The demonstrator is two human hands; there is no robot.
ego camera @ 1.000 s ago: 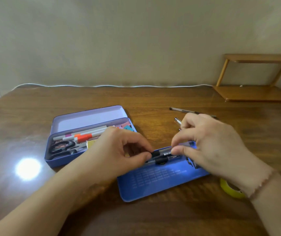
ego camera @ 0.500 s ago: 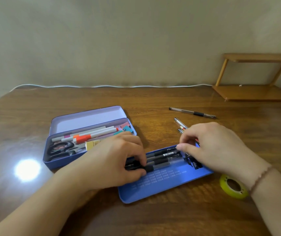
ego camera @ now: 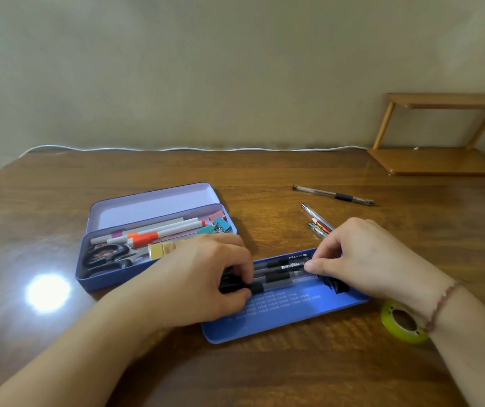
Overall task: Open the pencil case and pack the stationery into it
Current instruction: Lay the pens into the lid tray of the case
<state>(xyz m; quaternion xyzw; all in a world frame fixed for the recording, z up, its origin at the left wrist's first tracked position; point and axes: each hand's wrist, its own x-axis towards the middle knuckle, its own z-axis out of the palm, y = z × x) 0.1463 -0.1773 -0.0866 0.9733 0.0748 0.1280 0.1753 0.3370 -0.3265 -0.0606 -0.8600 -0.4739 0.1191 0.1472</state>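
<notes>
The open blue pencil case sits left of centre, its lid tipped back. Inside lie markers, scissors, binder clips and a gold block. A separate blue tray lies in front of me with several black-grip pens in a row along its far side. My left hand presses on the pens' left ends. My right hand pinches their right ends with its fingertips. More pens and one clear pen lie loose behind the tray.
A yellow-green tape roll lies by my right wrist. A small wooden shelf stands at the back right. A white cable runs along the wall. A bright light glare shows on the wooden table.
Both hands have lowered the pens into the blue tray and now hold them flat in a row. The tape roll has come into full view.
</notes>
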